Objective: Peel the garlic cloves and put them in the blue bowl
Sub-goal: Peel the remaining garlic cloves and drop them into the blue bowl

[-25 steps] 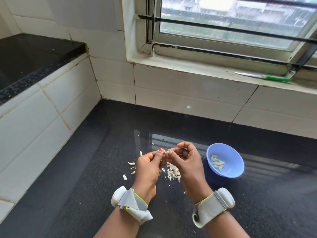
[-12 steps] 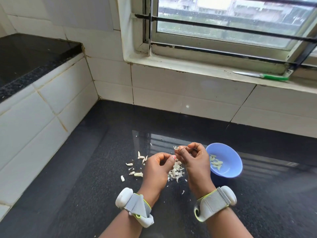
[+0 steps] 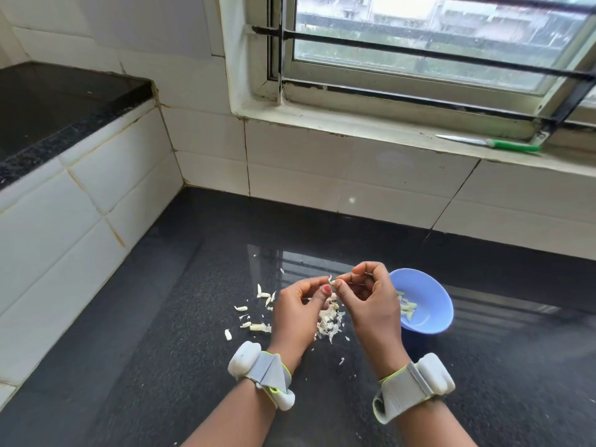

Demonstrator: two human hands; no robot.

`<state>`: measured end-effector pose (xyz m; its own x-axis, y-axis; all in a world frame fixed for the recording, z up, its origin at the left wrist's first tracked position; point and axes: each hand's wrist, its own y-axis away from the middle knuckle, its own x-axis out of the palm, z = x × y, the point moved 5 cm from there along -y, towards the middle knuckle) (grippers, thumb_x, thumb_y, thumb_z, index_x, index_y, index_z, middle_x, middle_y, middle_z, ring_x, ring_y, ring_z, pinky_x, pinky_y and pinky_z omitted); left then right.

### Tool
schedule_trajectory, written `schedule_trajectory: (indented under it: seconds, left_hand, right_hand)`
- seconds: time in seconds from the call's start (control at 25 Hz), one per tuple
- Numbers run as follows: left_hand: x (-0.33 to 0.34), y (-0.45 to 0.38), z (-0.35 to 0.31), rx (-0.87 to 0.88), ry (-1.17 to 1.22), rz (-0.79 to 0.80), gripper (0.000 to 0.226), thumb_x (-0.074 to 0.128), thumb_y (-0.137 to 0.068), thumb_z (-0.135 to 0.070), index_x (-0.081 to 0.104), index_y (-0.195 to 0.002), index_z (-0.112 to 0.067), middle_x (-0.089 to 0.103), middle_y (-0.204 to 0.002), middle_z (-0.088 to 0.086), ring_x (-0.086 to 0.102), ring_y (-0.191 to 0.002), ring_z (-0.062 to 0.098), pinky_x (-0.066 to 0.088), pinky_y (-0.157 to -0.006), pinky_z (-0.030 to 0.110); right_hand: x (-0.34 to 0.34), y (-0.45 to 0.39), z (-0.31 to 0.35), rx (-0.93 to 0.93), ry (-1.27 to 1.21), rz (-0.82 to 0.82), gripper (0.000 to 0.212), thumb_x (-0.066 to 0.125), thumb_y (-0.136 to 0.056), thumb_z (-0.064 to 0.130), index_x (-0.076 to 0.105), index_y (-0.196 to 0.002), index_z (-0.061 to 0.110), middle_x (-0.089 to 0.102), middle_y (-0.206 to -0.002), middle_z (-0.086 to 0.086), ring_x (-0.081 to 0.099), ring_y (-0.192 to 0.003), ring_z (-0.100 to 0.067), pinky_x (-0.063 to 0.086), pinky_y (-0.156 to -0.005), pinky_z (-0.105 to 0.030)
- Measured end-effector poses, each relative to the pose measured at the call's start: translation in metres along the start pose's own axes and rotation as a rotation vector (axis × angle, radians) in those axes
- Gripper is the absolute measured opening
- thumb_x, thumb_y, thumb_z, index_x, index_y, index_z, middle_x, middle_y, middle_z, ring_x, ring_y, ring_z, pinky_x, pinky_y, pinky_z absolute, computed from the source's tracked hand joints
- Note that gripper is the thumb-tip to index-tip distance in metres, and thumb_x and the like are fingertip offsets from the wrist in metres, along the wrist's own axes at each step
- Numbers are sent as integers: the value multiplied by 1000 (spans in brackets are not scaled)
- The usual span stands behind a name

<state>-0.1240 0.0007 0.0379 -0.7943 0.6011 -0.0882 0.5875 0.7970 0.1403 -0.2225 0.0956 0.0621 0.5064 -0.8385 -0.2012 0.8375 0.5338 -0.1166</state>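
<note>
A black granite counter [image 3: 161, 366] fills the lower frame. Right of centre on it sits the blue bowl [image 3: 429, 314], already holding several peeled cloves [image 3: 407, 307]. At lower centre the left hand [image 3: 298, 312] and right hand [image 3: 371, 298] meet, fingertips pinched together on one small garlic clove [image 3: 332, 281], likely mid-peel. Below them lies a pile of skins [image 3: 329, 321]; unpeeled cloves [image 3: 258, 326] left of it remain to be done.

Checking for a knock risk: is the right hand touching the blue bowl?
Cannot tell. In the head view the right hand overlaps the blue bowl rim, hiding any gap.
</note>
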Motion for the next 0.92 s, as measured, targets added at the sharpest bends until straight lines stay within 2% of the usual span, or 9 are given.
schedule_trajectory:
  seconds: [0.12,0.28,0.4,0.56,0.68,0.8,0.92]
  left_hand:
    - [-2,0,-8,-14,118,-25,9,71,-82,-18,73,-89,-12,74,-78,4,67,-67,10,50,-55,22]
    - [-8,-2,-5,-37,113,-60,8,67,-86,-13,72,-82,-8,73,-74,5,68,-67,11,50,-53,21]
    - [-9,-1,-3,-116,237,-53,10,62,-89,-7,69,-81,-5,70,-69,2,66,-64,6,45,-51,16]
    - [-6,0,-4,-187,376,-39,13,57,-91,-6,67,-87,0,70,-71,6,64,-61,10,45,-59,24]
    - [-3,1,-6,-183,346,-24,19,54,-95,-10,66,-93,4,70,-78,11,63,-63,12,44,-59,23]
    - [-2,1,-7,-208,321,-20,18,51,-96,-12,65,-88,-4,64,-72,2,59,-59,4,39,-49,13]
    - [0,1,-7,-241,323,-22,18,51,-96,-13,62,-84,-10,59,-69,-2,54,-61,7,38,-49,14]
  right_hand:
    - [2,4,10,-115,128,27,33,77,-81,9,50,-90,26,69,-78,3,68,-73,-7,55,-67,-19]
    - [10,9,14,-123,113,86,30,75,-83,9,49,-87,23,69,-77,2,69,-72,-9,55,-66,-20]
    - [16,7,7,2,-55,115,29,71,-85,4,46,-85,18,71,-79,-2,70,-75,-16,58,-71,-30]
    - [26,8,-2,251,-433,154,26,61,-90,-4,42,-88,13,71,-78,-6,70,-77,-20,56,-69,-29]
    - [27,9,-4,287,-500,145,25,62,-90,-2,43,-88,14,71,-79,-7,70,-78,-22,56,-70,-31]
    - [22,6,-10,264,-397,71,23,64,-88,-2,48,-85,14,67,-79,-8,67,-78,-19,55,-73,-33]
    - [13,0,-16,230,-82,43,20,65,-86,-1,64,-82,18,71,-79,-3,67,-76,-16,57,-77,-36]
